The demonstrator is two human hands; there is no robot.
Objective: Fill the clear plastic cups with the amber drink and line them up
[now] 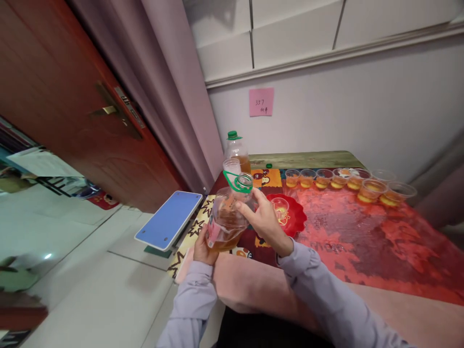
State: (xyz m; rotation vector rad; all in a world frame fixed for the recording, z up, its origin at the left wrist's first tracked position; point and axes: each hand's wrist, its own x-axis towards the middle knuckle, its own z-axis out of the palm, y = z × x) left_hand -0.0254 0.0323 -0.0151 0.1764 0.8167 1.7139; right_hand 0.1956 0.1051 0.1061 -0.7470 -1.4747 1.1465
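A large clear bottle (230, 217) with amber liquid leans between my hands, its mouth uncapped and a green ring handle at its neck. My left hand (203, 247) supports it low on the left side. Around its neck and shoulder, from the right, my right hand (264, 216) is closed. Just right of the bottle, a clear cup (280, 208) sits in a red scalloped dish (300, 217). Behind stands a second bottle (243, 163) with a green cap, and clear stacked cups (232, 166) are in front of it.
Several clear cups (339, 180) of amber liquid line the back right of the red table covering (337, 232). A loose green cap (268, 166) lies near the wall. Left of the table is a blue-topped stool (170, 220); a brown door (90, 96) stands beyond it.
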